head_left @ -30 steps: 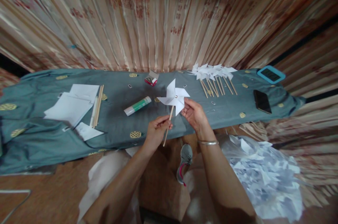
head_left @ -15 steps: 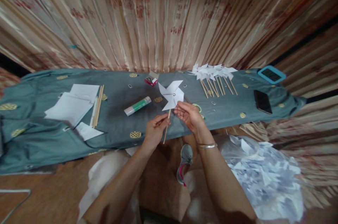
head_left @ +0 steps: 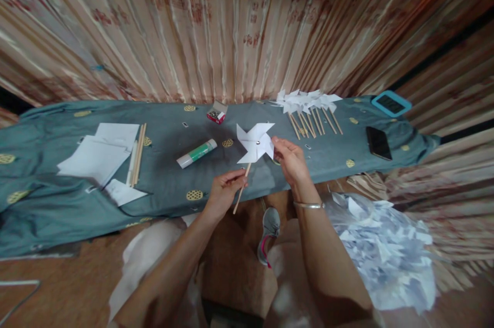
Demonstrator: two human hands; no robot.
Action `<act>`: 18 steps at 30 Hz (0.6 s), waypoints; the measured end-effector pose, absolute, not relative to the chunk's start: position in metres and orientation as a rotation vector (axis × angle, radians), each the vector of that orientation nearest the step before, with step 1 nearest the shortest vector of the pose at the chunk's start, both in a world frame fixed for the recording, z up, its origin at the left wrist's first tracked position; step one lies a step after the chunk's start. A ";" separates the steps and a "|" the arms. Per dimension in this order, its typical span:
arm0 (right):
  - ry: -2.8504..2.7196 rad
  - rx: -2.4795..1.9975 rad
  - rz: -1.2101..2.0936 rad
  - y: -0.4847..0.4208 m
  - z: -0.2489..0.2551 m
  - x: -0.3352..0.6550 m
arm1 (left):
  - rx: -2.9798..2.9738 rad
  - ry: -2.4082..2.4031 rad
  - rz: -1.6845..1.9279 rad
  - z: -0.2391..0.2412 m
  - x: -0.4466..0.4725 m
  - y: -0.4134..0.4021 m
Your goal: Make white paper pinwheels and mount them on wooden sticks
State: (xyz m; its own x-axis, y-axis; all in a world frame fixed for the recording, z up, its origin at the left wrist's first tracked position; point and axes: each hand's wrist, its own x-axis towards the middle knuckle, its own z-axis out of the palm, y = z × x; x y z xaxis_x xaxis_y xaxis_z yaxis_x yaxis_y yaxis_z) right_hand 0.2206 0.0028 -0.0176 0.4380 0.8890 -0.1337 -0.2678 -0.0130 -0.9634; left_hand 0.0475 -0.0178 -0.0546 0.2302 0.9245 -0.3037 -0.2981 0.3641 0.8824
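Note:
A white paper pinwheel point(head_left: 254, 142) on a thin wooden stick point(head_left: 241, 191) is held upright over the near edge of a table draped in grey-green cloth point(head_left: 165, 184). My left hand point(head_left: 224, 191) pinches the stick below the wheel. My right hand point(head_left: 290, 159) has its fingertips on the wheel's right blade. A silver pin sits at the wheel's centre.
A glue stick point(head_left: 196, 153), a small red box of pins point(head_left: 216, 113), white paper sheets point(head_left: 100, 155) with bare sticks point(head_left: 136, 160) lie on the cloth. Several finished pinwheels point(head_left: 309, 106), a dark phone point(head_left: 378, 142) and a blue-cased device point(head_left: 390, 103) lie right. Paper scraps point(head_left: 382, 245) pile on the floor.
The wheel has turned on its pin under my right fingers, its blades pointing differently. My right hand moved from below the wheel to its right side. The view dipped slightly.

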 end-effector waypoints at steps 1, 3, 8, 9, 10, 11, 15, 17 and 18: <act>-0.632 -1.246 1.037 0.003 -0.017 0.219 | 0.798 0.985 0.973 -0.055 0.048 -0.018; -0.607 -1.227 1.044 0.003 -0.015 0.218 | 0.795 0.995 0.970 -0.055 0.047 -0.018; -0.574 -1.214 1.083 0.002 -0.015 0.219 | 0.778 1.009 0.979 -0.055 0.048 -0.016; -0.569 -1.217 1.087 0.002 -0.015 0.219 | 0.780 1.010 0.983 -0.055 0.048 -0.016; -0.564 -1.217 1.091 0.002 -0.016 0.219 | 0.782 1.012 0.988 -0.055 0.048 -0.016; -0.557 -1.214 1.098 0.002 -0.016 0.219 | 0.785 1.014 0.995 -0.054 0.048 -0.015; -0.521 -1.188 1.162 0.002 -0.016 0.216 | 0.805 1.019 1.019 -0.054 0.047 -0.015; -0.499 -1.181 1.192 0.001 -0.015 0.215 | 0.814 1.022 1.024 -0.055 0.047 -0.015; -0.491 -1.178 1.204 0.001 -0.014 0.214 | 0.817 1.025 1.028 -0.055 0.047 -0.014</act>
